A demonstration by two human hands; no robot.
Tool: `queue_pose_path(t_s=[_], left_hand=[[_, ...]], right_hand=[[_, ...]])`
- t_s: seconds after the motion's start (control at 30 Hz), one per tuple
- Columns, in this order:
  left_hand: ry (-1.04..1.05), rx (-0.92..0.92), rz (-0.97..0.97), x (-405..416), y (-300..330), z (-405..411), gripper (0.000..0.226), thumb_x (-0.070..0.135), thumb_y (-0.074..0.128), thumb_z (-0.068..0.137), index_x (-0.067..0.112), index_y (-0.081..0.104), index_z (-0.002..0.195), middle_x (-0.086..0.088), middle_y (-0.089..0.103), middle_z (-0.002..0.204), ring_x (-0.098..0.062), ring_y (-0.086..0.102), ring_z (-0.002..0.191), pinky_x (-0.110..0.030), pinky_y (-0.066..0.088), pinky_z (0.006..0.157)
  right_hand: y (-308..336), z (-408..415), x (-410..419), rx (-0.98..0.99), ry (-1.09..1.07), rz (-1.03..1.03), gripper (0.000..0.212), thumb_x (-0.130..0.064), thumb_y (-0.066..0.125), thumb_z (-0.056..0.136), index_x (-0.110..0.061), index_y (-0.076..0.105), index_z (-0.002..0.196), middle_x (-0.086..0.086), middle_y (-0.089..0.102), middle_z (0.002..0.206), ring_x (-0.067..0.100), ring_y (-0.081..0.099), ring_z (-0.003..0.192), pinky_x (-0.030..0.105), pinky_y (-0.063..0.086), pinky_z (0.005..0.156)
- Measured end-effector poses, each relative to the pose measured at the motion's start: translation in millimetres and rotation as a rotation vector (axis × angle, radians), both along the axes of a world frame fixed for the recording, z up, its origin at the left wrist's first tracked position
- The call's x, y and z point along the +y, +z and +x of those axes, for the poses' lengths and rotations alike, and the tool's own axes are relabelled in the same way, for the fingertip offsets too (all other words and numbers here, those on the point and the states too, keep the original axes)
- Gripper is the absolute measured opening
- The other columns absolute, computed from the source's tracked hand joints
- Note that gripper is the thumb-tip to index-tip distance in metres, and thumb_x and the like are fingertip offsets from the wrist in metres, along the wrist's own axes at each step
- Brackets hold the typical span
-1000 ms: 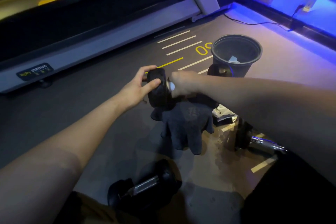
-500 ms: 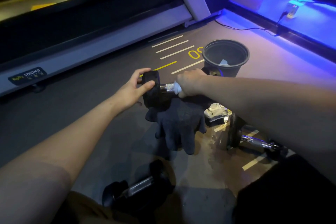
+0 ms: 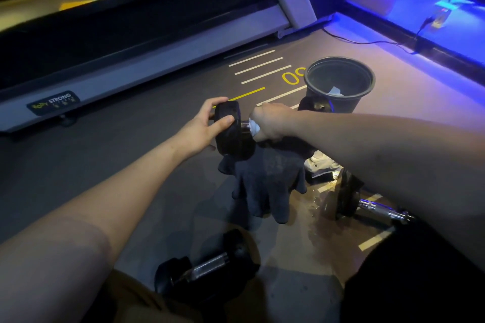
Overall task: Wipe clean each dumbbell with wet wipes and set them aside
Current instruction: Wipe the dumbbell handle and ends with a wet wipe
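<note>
Gripping the black end weight of a dumbbell, my left hand has thumb and fingers curled round its rim, holding it above the floor beside a treadmill. My right hand is closed round the chrome handle with a white wet wipe bunched under the fingers, just beside that weight. Compared with half a second ago, the grip of both hands looks the same; the dumbbell sits at much the same spot between them, and the sliver of bare handle between wipe and weight is about as narrow as before. A dark glove lies on the floor directly under the held dumbbell. A second dumbbell rests on the floor near my legs, and a third dumbbell lies to the right, partly hidden by my right forearm; both sit where they did earlier. Beyond my right hand stands a black bucket with a scrap of white inside, another dark weight just in front of it. A white pack shows below my right wrist; I cannot make out what it is.
</note>
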State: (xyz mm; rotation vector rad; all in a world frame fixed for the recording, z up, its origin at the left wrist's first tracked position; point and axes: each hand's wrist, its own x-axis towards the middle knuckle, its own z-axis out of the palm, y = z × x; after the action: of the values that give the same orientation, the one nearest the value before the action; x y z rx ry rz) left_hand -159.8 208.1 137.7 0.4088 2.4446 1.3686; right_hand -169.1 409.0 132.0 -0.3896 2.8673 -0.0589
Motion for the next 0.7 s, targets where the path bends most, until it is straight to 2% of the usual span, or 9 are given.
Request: queue_pose_path(t_s=[0.07,0.13,0.23,0.33,0.43,0.5,0.57,0.7], left_hand=[[-0.005,-0.003,-0.003,-1.4,-1.0,-2.3,0.043,0.035,0.054,0.101,0.04,0.039,0.141,0.002,0.055,0.124,-0.014,0.063,0.102,-0.018,0.055,0.06],[-0.01,-0.016,-0.001,-1.5,-1.4,-3.4,0.042,0.037,0.054,0.101,0.043,0.039,0.139,0.004,0.056,0.124,-0.016,0.063,0.104,-0.022,0.054,0.06],[-0.016,-0.017,-0.014,1.0,0.2,-3.5,0.041,0.04,0.054,0.1,0.047,0.04,0.138,0.007,0.056,0.122,-0.014,0.063,0.103,-0.027,0.056,0.064],[-0.009,-0.017,-0.021,4.9,2.4,-2.6,0.043,0.04,0.055,0.1,0.045,0.04,0.14,0.008,0.056,0.118,-0.012,0.063,0.102,-0.037,0.059,0.073],[0.003,-0.022,-0.012,6.2,3.7,-1.9,0.043,0.039,0.054,0.1,0.044,0.04,0.141,0.01,0.057,0.117,-0.012,0.063,0.102,-0.04,0.059,0.075],[0.003,-0.024,-0.01,5.5,3.9,-1.6,0.043,0.039,0.054,0.1,0.043,0.04,0.141,0.008,0.057,0.119,-0.012,0.064,0.102,-0.04,0.059,0.074],[0.003,-0.026,-0.01,4.9,3.6,-1.7,0.043,0.038,0.055,0.1,0.042,0.04,0.141,0.008,0.058,0.118,-0.012,0.064,0.102,-0.039,0.06,0.073],[0.002,-0.024,-0.014,4.4,2.9,-3.1,0.043,0.037,0.056,0.099,0.042,0.041,0.139,0.002,0.057,0.122,-0.019,0.065,0.105,-0.041,0.059,0.073]], right_hand=[[0.8,-1.6,0.6,-0.017,-0.001,0.005,0.026,-0.034,0.069,0.077,-0.019,0.049,0.083,0.008,0.057,0.088,0.031,0.053,0.078,0.031,0.043,0.066],[2.8,-1.4,3.6,-0.024,0.001,0.017,0.023,-0.033,0.069,0.077,-0.021,0.051,0.083,0.006,0.054,0.087,0.031,0.054,0.081,0.031,0.042,0.066],[7.6,0.9,9.2,-0.033,0.006,0.062,0.026,-0.034,0.069,0.077,-0.018,0.059,0.095,0.007,0.06,0.095,0.03,0.057,0.086,0.031,0.042,0.068],[13.1,3.5,13.7,-0.033,0.017,0.145,0.026,-0.033,0.069,0.077,-0.018,0.058,0.094,0.006,0.064,0.098,0.026,0.054,0.082,0.03,0.043,0.07],[15.3,4.9,19.5,-0.013,0.027,0.253,0.027,-0.035,0.069,0.077,-0.021,0.053,0.095,0.006,0.067,0.112,0.027,0.062,0.1,0.033,0.039,0.079],[15.6,5.2,26.1,-0.017,0.019,0.323,0.031,-0.04,0.07,0.077,-0.024,0.052,0.096,0.005,0.066,0.117,0.026,0.061,0.109,0.037,0.037,0.089],[13.7,4.2,31.8,-0.014,0.025,0.362,0.043,-0.05,0.07,0.078,-0.022,0.058,0.108,0.005,0.065,0.122,0.026,0.059,0.114,0.041,0.035,0.097],[14.9,0.9,38.1,-0.028,0.044,0.363,0.083,-0.074,0.07,0.064,-0.018,0.054,0.124,0.006,0.061,0.127,0.028,0.055,0.12,0.044,0.034,0.1]])
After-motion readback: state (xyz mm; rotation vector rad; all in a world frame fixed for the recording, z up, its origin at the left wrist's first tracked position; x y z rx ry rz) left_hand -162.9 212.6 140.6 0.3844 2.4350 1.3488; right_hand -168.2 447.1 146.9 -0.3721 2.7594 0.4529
